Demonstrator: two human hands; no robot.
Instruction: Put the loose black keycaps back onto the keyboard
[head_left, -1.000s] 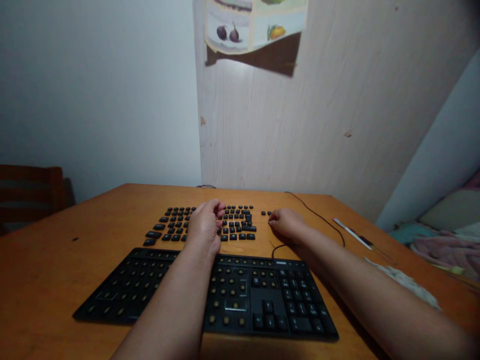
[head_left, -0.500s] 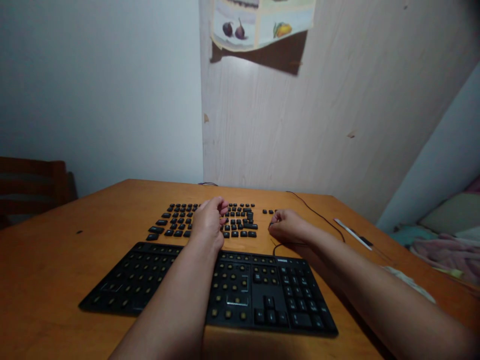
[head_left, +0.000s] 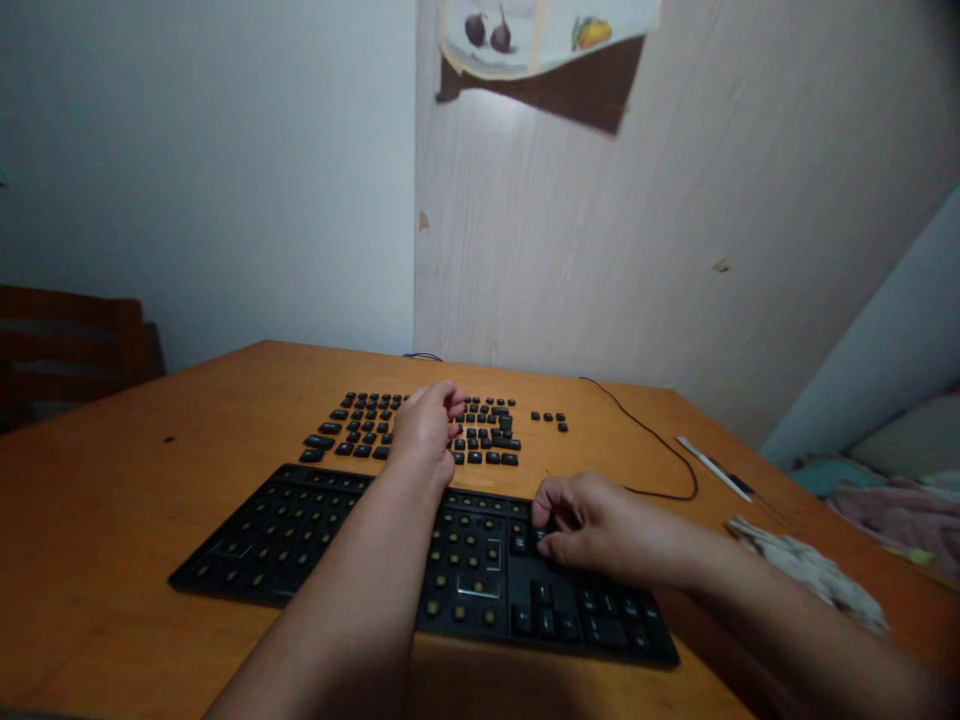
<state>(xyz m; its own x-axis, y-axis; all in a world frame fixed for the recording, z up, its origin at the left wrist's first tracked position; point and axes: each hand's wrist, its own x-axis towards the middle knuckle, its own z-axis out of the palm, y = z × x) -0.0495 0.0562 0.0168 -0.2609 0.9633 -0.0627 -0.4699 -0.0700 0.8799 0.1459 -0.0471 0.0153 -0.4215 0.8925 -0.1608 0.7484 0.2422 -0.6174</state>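
One keycap point(head_left: 539, 536), its lettering unreadable, sits pinched in the right hand point(head_left: 596, 525); left hand point(head_left: 426, 430) half-curled, contents unclear.

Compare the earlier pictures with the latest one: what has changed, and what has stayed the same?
The right hand has drawn back from beside the loose keycaps to the keyboard, where it now touches a keycap, though any grip is unclear. The left hand stays by the loose keycaps, and the keyboard stays put.
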